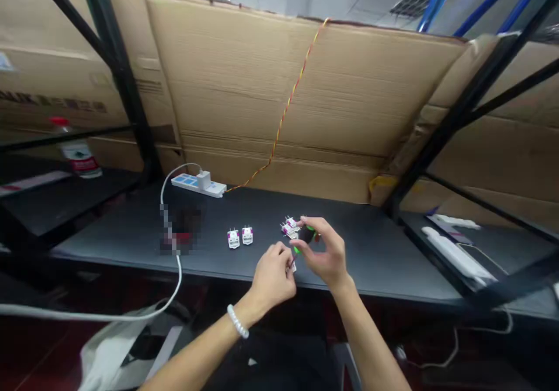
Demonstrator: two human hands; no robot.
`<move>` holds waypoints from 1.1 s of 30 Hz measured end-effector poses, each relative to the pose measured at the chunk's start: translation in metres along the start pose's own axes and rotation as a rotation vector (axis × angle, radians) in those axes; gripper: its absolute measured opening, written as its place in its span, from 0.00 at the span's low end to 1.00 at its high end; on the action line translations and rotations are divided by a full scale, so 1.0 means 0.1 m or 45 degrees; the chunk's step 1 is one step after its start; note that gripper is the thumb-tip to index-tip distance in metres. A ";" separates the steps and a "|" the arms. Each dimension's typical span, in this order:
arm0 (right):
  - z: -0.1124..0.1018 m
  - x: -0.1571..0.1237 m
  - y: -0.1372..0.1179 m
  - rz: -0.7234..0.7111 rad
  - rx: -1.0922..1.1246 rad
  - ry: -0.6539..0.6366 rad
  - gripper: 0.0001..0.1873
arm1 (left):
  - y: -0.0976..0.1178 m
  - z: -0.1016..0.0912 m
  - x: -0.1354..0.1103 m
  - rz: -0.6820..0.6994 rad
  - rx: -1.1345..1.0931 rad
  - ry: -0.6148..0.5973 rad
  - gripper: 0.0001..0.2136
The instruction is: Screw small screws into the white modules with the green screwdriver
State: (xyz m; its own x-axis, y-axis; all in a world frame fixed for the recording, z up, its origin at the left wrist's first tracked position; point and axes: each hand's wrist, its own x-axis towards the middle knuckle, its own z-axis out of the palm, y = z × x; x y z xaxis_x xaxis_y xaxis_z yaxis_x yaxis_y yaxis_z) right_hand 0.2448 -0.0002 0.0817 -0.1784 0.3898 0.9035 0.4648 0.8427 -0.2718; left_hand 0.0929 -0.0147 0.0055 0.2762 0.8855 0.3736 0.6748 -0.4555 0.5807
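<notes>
While both bare hands work close together above the front edge of the dark grey counter (371,251), the right hand (322,250) and the left hand (273,277) nearly meet. The right-hand fingers (317,226) are clenched around a small black object with green ends (307,235), which sits partly hidden behind them. The left-hand fingers (282,257) are pinched closed on a small white module (292,267), of which little shows. A white beaded bracelet (237,321) circles the left wrist.

A cluster of white-and-magenta pin-legged modules (290,227) lies on the counter just beside the right fingertips. Two matching modules (240,237) stand side by side, well left of the hands. Farther left, a pixelated patch (180,231) obscures whatever lies there.

A white power strip with blue panels (194,185) lies along the counter's back edge, with a white charger plug (203,180) seated in it. A white cable (168,190) loops from the plug and drops past the counter's front. A twisted red-and-yellow wire (283,123) climbs from the strip's end up a corrugated cardboard sheet (349,100). Black steel shelving uprights (126,88) stand at the left. A bottle with a red cap (74,149) rests on a black shelf (56,205). A long white strip-shaped item (456,252) lies on the right-hand shelf.
</notes>
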 end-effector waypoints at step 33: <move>-0.03 0.14 -0.13 0.122 0.210 -0.201 0.23 | -0.23 -0.17 0.09 0.151 -0.239 -0.089 0.11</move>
State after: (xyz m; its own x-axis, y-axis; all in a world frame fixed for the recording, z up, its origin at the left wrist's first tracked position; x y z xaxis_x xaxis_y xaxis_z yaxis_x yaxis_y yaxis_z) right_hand 0.2384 -0.0069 0.0992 -0.2798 0.5136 0.8112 0.3408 0.8430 -0.4162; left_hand 0.0684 0.0022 0.0081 0.3975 0.8258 0.4001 0.4975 -0.5603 0.6622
